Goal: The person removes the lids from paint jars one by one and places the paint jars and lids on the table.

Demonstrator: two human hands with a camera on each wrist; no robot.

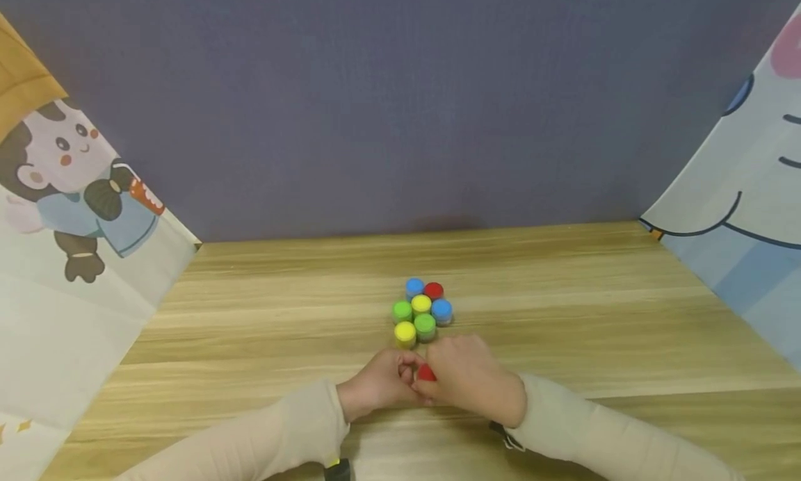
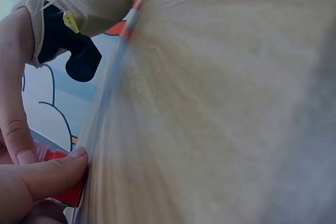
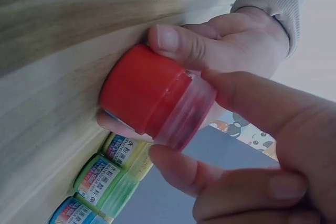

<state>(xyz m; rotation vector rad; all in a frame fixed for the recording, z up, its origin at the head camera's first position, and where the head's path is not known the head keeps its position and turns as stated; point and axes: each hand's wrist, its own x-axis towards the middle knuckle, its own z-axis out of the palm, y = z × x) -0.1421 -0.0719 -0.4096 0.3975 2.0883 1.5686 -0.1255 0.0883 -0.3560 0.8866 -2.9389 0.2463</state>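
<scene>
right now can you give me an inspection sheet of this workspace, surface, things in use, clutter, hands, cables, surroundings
surface: wood-grain tabletop
job's things: red paint jar with a translucent end, held between both hands; seven more paint jars (two yellow, two green, two blue, one red) upright, close together beyond the hands
clutter: nothing seen
left hand: grips the red jar's body, thumb on its side
right hand: pinches the translucent end between thumb and finger
cables: nothing seen
surroundings: dark back panel; cartoon-printed side panels at left and right
</scene>
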